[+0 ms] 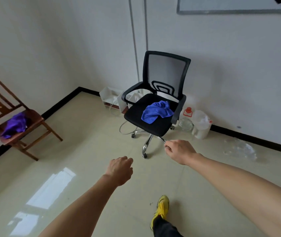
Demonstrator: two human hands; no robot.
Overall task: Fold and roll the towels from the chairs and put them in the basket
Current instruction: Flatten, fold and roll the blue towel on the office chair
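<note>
tiled floor (85,134), white-walled corner | blue towel (157,111) crumpled on seat of black office chair (166,72), straight ahead | purple towel (14,124) bunched on seat of wooden chair (34,118), far left | my left hand (120,170) and right hand (179,150) apart from both towels, fingers loosely curled, holding nothing | my yellow shoe (162,207) below

A blue towel (157,111) lies crumpled on the office chair (136,118); a purple towel (14,125) (bunched) on the wooden chair (35,119).
</note>
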